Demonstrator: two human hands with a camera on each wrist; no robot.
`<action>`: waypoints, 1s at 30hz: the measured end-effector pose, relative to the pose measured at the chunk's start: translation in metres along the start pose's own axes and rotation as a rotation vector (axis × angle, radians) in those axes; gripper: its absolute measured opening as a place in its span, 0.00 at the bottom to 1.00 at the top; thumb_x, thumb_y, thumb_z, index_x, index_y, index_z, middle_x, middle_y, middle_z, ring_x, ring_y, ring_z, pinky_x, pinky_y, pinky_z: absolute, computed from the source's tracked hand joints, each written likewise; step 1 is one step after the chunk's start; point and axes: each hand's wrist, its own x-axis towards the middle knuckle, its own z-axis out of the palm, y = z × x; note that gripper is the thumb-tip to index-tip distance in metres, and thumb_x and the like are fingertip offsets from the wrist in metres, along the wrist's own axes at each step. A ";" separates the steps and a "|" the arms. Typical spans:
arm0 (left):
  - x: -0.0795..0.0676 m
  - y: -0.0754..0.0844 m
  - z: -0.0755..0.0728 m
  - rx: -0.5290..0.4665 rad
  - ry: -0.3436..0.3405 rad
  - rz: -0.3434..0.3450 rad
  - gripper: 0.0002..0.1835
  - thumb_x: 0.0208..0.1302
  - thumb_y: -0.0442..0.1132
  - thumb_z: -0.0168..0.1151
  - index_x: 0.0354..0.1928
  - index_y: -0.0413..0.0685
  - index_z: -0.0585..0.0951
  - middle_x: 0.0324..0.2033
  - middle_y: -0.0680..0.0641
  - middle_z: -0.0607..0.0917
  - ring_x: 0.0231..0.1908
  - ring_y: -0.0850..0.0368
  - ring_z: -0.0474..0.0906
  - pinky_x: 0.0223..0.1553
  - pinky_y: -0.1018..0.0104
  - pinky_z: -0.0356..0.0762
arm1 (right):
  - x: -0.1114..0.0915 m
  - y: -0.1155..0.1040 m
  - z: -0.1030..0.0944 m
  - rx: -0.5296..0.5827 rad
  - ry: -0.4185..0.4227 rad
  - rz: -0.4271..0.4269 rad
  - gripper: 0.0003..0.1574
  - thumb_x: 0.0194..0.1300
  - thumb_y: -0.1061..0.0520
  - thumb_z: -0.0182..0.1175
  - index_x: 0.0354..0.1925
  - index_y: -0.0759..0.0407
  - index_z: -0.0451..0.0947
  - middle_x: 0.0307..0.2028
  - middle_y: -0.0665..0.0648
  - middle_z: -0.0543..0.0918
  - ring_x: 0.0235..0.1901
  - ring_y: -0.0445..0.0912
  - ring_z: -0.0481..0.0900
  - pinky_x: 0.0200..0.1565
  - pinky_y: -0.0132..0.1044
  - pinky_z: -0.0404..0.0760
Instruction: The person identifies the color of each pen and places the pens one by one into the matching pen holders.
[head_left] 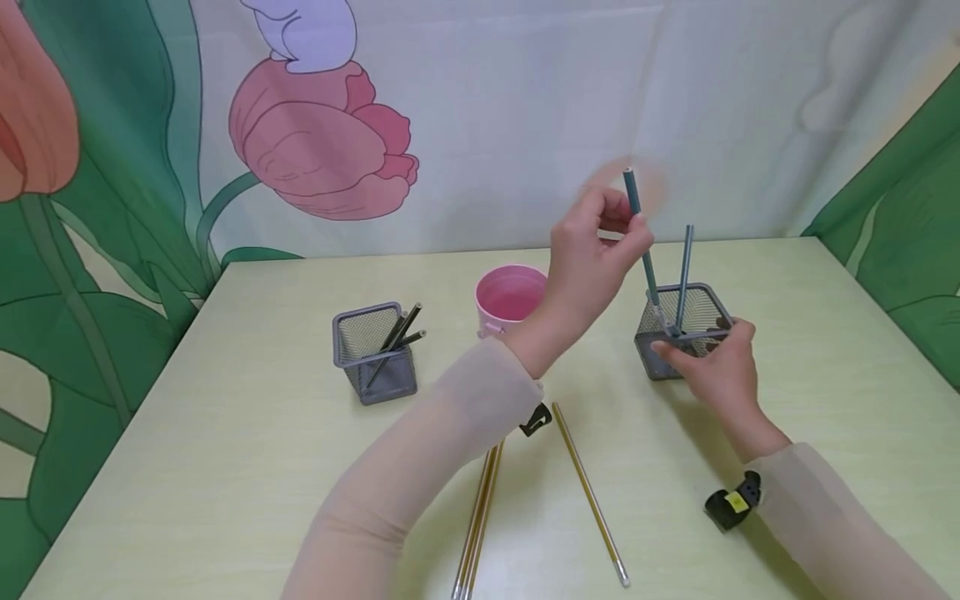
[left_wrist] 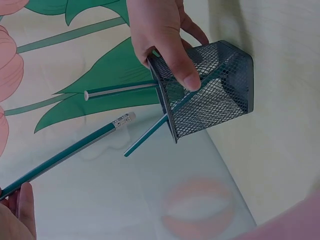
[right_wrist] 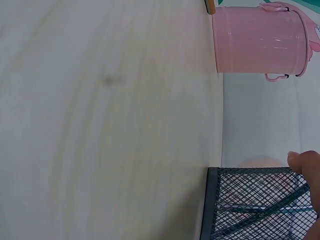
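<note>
My left hand [head_left: 600, 242] pinches a green pencil [head_left: 633, 192] near its upper end, with the white eraser end pointing down at the mesh pencil holder [head_left: 648, 342] on the right. In the left wrist view, that pencil's eraser is outside the holder's rim. Two more green pencils [left_wrist: 122, 90] lean inside this holder and stick out past its rim. My right hand [head_left: 720, 367] grips the holder by its near side, thumb on the mesh in the left wrist view. The right wrist view shows part of the holder [right_wrist: 260, 172] and some fingers.
A second mesh holder [head_left: 363, 362] with several dark pencils [head_left: 405, 325] stands at left. Between the holders is a pink bucket [head_left: 491, 321], partly behind my left wrist. Several yellow pencils [head_left: 480, 517] lie together in front, and a single yellow pencil [head_left: 592, 492] lies to their right.
</note>
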 end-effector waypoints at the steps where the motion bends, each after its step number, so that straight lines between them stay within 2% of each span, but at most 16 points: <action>1: 0.000 0.000 0.002 -0.004 -0.002 0.002 0.06 0.62 0.31 0.55 0.39 0.37 0.73 0.36 0.42 0.80 0.38 0.56 0.80 0.38 0.80 0.78 | 0.000 0.000 0.000 0.000 0.001 0.000 0.65 0.53 0.39 0.68 0.69 0.64 0.37 0.65 0.74 0.60 0.63 0.64 0.63 0.62 0.57 0.66; 13: 0.000 -0.013 0.020 0.002 -0.013 0.037 0.05 0.63 0.31 0.56 0.40 0.37 0.73 0.35 0.43 0.82 0.36 0.59 0.79 0.36 0.82 0.77 | -0.004 0.000 0.003 0.004 0.010 0.006 0.65 0.54 0.40 0.68 0.69 0.65 0.38 0.65 0.74 0.60 0.64 0.63 0.62 0.62 0.57 0.66; 23: -0.002 -0.018 0.025 0.010 -0.077 -0.003 0.05 0.63 0.31 0.56 0.40 0.38 0.73 0.36 0.43 0.82 0.39 0.57 0.80 0.37 0.82 0.78 | -0.005 0.002 0.003 0.000 0.022 -0.001 0.64 0.53 0.40 0.68 0.68 0.65 0.38 0.65 0.73 0.60 0.64 0.63 0.62 0.63 0.56 0.66; 30: -0.004 -0.020 0.031 -0.001 -0.096 0.001 0.05 0.63 0.30 0.56 0.40 0.37 0.73 0.35 0.42 0.82 0.39 0.55 0.80 0.36 0.82 0.77 | -0.004 0.003 0.003 0.001 0.025 -0.003 0.64 0.53 0.40 0.69 0.68 0.66 0.39 0.64 0.74 0.61 0.63 0.62 0.63 0.62 0.55 0.66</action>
